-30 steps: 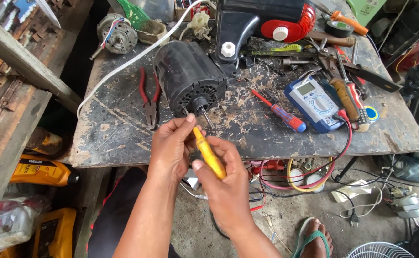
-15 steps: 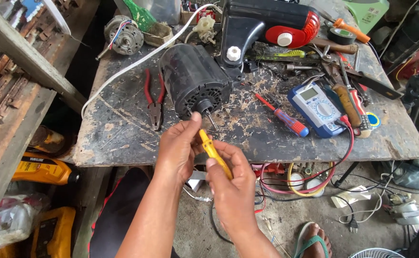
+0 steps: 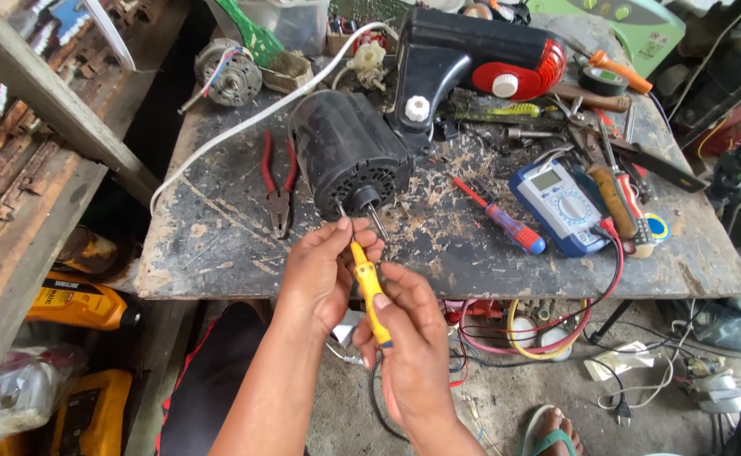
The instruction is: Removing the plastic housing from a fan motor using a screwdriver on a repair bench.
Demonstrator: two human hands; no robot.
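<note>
A yellow screwdriver [image 3: 369, 291] sat gripped in both hands, left hand [image 3: 324, 274] pinching its tip, right hand [image 3: 413, 346] wrapping its handle, just before the black motor [image 3: 349, 156] on the counter [image 3: 219, 245]; the motor lay untouched.

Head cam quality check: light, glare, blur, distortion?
Head view: even, soft daylight with weak shadows; mild glare on the glossy black-and-red plastic housing; sharp on the left hand, right hand, slim yellow tester screwdriver and black ribbed motor; wide-angle bowing of the worn wooden table edges; no motion blur.
</note>
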